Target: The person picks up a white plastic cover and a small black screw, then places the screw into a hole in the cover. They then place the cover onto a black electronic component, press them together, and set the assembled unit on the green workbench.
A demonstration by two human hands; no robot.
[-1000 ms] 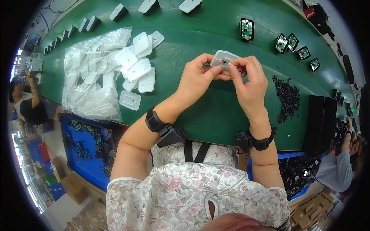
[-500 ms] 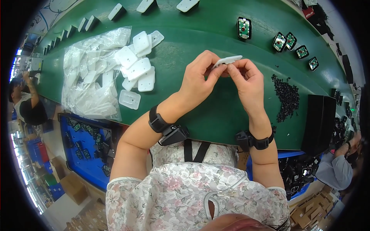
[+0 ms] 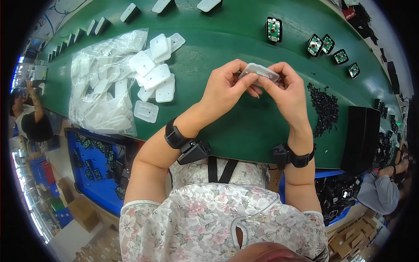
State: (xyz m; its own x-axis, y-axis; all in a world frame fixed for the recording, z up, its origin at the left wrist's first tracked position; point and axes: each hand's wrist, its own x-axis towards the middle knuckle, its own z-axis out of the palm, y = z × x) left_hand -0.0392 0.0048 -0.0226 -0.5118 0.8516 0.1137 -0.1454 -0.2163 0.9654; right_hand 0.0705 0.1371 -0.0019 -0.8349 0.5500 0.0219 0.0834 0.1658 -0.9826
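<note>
Both my hands grip one white plastic cover [image 3: 261, 71] above the green table. My left hand [image 3: 229, 85] pinches its left end between thumb and fingers. At the right end my right hand [image 3: 286, 89] does the same, the two thumbs close together on the near side. The cover is tilted, its recessed face partly showing. A loose pile of white covers [image 3: 157, 77] lies to the left, beside a clear plastic bag [image 3: 102, 87] of more covers. To the right of my right hand is a heap of small black parts [image 3: 323, 109], too small to name.
Black housings with green circuit boards [image 3: 274, 29] stand at the far right of the table [image 3: 209, 52]. A row of white-topped black units [image 3: 130, 12] runs along the far left. A black box [image 3: 360, 137] sits at the right edge. Blue bins [image 3: 98, 183] flank me; other people work on both sides.
The white cover has turned from nearly edge-on so that its recessed face shows. My right hand has shifted slightly right and down.
</note>
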